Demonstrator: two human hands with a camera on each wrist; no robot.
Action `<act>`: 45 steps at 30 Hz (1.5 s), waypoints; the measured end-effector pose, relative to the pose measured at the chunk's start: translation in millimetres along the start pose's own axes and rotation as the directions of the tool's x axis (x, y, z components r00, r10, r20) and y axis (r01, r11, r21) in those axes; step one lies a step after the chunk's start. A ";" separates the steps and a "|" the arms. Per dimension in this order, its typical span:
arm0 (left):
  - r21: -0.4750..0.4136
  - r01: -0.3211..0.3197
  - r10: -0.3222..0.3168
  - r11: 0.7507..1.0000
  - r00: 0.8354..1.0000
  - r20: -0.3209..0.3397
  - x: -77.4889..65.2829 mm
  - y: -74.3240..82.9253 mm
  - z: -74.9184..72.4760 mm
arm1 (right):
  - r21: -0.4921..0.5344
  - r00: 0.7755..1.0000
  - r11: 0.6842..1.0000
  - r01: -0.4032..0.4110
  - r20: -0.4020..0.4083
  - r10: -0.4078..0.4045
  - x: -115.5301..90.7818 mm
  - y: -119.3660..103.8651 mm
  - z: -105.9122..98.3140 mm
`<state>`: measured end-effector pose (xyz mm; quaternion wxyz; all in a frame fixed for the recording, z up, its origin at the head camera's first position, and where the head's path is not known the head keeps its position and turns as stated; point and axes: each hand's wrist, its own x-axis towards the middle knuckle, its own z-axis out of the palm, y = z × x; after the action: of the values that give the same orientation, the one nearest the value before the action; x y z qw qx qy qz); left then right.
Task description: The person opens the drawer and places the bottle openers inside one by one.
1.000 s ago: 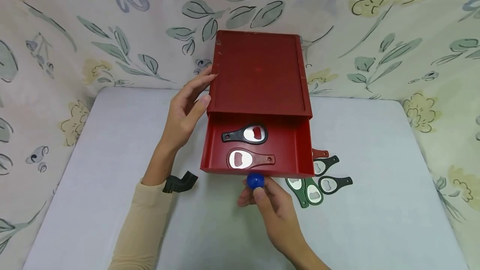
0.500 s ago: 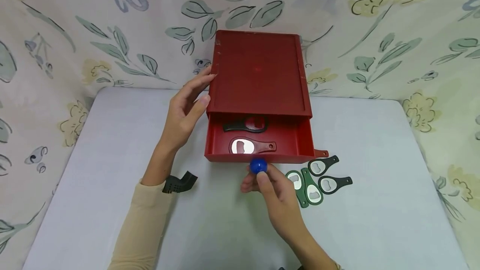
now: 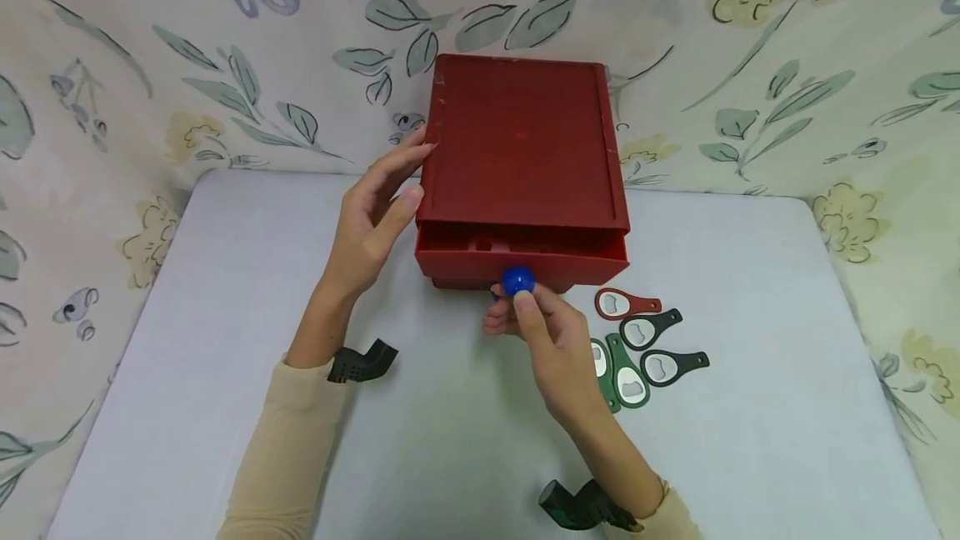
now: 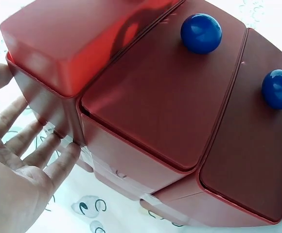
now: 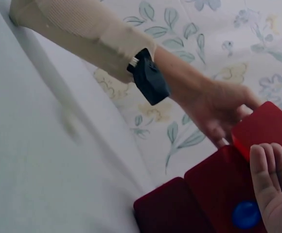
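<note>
A red plastic drawer cabinet stands at the back middle of the table, its top drawer partly out. At that drawer's front, my right hand pinches the round blue knob between thumb and fingers. My left hand rests against the cabinet's left side, fingers extended; the left wrist view shows its spread fingers at the side wall. Inside the drawer only a bit of a red bottle opener shows; the rest is hidden.
Right of the cabinet lie several loose bottle openers: a red one, a black one, and green ones partly behind my right hand. Two lower drawers with blue knobs appear closed. Flowered cloth hangs behind the table.
My right hand has pushed the top drawer inward, away from me, covering the black opener and most of the red one inside. The loose red opener beside the cabinet is now uncovered. My left hand stays put.
</note>
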<state>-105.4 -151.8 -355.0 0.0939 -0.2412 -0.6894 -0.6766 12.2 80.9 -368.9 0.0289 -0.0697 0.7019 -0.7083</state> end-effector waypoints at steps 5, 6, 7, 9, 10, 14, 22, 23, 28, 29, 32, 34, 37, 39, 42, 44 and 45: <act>-0.009 -0.012 0.012 1.000 1.000 0.005 1.6 -0.6 0.5 | 0.032 1.000 0.999 -0.009 -0.022 0.009 11.5 -2.1 0.0; -0.007 -0.012 0.012 1.000 1.000 0.005 1.8 -0.3 0.4 | 0.040 1.000 0.999 -0.007 -0.024 0.008 13.4 -2.4 -0.3; -0.006 -0.012 0.012 1.000 1.000 0.004 2.1 0.2 0.3 | 0.044 1.000 0.999 -0.004 -0.025 0.005 15.3 -2.6 -0.6; -0.006 -0.010 0.010 1.000 1.000 0.001 2.3 0.9 0.1 | 0.062 1.000 0.998 0.002 -0.025 0.000 19.2 -3.2 -0.9; -0.007 -0.010 0.010 1.000 1.000 -0.001 2.4 1.3 0.0 | 0.070 1.000 0.998 0.004 -0.025 -0.002 21.2 -3.6 -0.9; -0.006 -0.008 0.008 1.000 1.000 -0.006 1.8 3.0 -0.6 | 0.105 1.000 0.994 0.009 -0.019 -0.007 27.0 -4.9 -0.4; -0.005 -0.014 0.014 1.000 1.000 -0.003 0.7 3.0 -1.7 | 0.128 1.000 0.992 -0.001 -0.023 0.004 29.0 -5.4 0.1; -0.004 -0.014 0.014 1.000 1.000 -0.003 0.5 3.0 -1.7 | 0.128 1.000 0.992 -0.002 -0.021 0.005 29.3 -5.4 0.0; -0.006 -0.014 0.014 1.000 1.000 -0.010 0.1 3.8 -1.2 | 0.116 1.000 0.993 -0.028 0.011 0.026 29.5 -6.0 -1.7; -0.008 -0.014 0.014 1.000 1.000 -0.009 0.3 4.0 -0.9 | 0.108 0.999 0.993 -0.036 0.016 0.034 29.1 -6.1 -2.3; -0.014 -0.011 0.011 1.000 1.000 -0.007 0.7 3.4 0.1 | 0.066 0.998 0.996 -0.056 0.025 0.055 27.0 -5.7 -4.6; -0.011 -0.012 0.011 1.000 1.000 -0.003 0.8 2.8 0.5 | 0.041 0.998 0.997 -0.065 0.026 0.064 25.2 -5.3 -6.0; -0.003 -0.013 0.013 1.000 1.000 -0.002 0.8 1.7 0.7 | 0.017 0.998 0.998 -0.067 0.025 0.066 22.7 -3.9 -8.0; -0.003 -0.011 0.011 1.000 1.000 0.002 0.8 1.8 1.2 | 0.018 0.998 0.998 -0.067 0.022 0.066 21.2 -3.0 -9.1; -0.006 -0.007 0.007 1.000 1.000 0.004 0.9 2.4 1.9 | -0.007 0.998 0.998 -0.064 0.014 0.064 18.8 0.3 -10.8; -0.010 -0.006 0.006 1.000 1.000 0.003 0.6 2.1 2.1 | -0.041 0.998 0.997 -0.064 0.007 0.064 17.0 3.3 -12.2; -0.013 -0.006 0.007 1.000 1.000 0.003 0.6 1.8 2.1 | -0.070 0.998 0.996 -0.062 0.002 0.063 15.8 5.3 -13.1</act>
<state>-104.6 -149.6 -353.3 0.0935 -0.2451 -0.6843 -0.6804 -5.6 91.5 -373.3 0.0500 -0.0502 0.7280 -0.6819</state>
